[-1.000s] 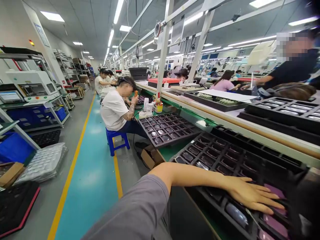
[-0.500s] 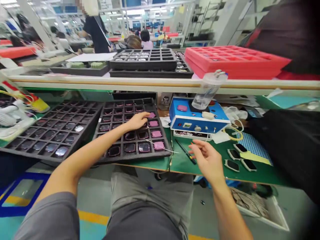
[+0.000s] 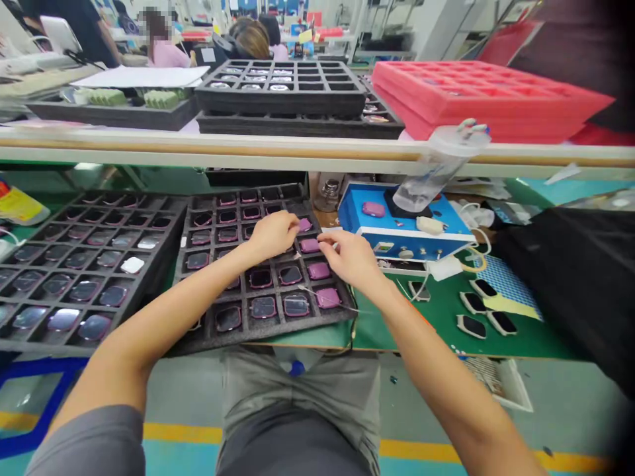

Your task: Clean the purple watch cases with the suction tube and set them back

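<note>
Several pink watch cases line the right column of a black foam tray (image 3: 268,328); the other pockets hold dark glassy pieces with pink rims. My left hand (image 3: 274,235) reaches over the tray, its bent fingers closed on the upper pink watch case (image 3: 304,225). My right hand (image 3: 350,256) comes in from the right, thumb and forefinger a little apart. Its fingertips are at the right edge of the pink watch case (image 3: 310,246) just below; whether they touch it I cannot tell. A thin pale strand (image 3: 330,299) crosses the tray's lower right corner.
A second black tray (image 3: 149,277) of dark pieces lies left. At the right stands a blue box (image 3: 367,231) bearing a tilted plastic cup (image 3: 426,175). White-framed pieces (image 3: 471,327) lie on the green mat. A shelf (image 3: 278,151) with black and red trays (image 3: 486,109) runs above.
My right hand has moved left from the green mat to the tray's right column. My left hand stays at the upper pink watch case. The view has shifted slightly.
</note>
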`<state>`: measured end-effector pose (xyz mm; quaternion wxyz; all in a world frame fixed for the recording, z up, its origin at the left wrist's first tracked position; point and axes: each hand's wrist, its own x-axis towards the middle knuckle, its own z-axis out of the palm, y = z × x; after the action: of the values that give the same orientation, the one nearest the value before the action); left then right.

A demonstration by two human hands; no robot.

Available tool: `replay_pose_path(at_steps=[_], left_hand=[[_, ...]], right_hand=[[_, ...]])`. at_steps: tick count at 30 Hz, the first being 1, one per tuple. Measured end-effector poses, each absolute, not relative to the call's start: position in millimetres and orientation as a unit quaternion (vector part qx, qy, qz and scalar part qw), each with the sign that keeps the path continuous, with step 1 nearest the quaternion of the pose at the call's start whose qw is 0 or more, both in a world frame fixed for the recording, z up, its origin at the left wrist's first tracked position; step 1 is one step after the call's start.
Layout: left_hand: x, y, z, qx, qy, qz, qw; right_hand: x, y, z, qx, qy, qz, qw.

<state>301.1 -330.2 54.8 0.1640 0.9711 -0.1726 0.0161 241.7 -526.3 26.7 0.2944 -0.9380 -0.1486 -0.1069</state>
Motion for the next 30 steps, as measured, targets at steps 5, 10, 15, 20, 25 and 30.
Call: replay_pose_path(at_steps=[5,10,15,20,25,30], left_hand=[[352,-353,49,0.976,-0.128,-0.035,0.175],[359,-359,42,0.956,-0.108,-0.043,0.270],[327,-330,55,0.879,-0.091,-0.029,0.467],[263,-303,65,0.756,-0.066,-0.076,0.647],[225,-310,64,0.624,-0.049,-0.099,0.773],[218,-326,68,0.620,-0.071,-0.106,0.774]], right_hand=[[266,-489,31,-0.966,-0.145,-0.032,0.213],[254,-475,27,-0.974,-0.130,-0.006,0.186],[254,-480,29,-0.961,-0.110,0.006,0.253],[240,-491,43,-0.838,-0.084,-0.074,0.534],[219,-487,56,-0.740,-0.100,-0.107,0.657],[214,-490,52,-0.739,-0.090,-0.125,0.656]])
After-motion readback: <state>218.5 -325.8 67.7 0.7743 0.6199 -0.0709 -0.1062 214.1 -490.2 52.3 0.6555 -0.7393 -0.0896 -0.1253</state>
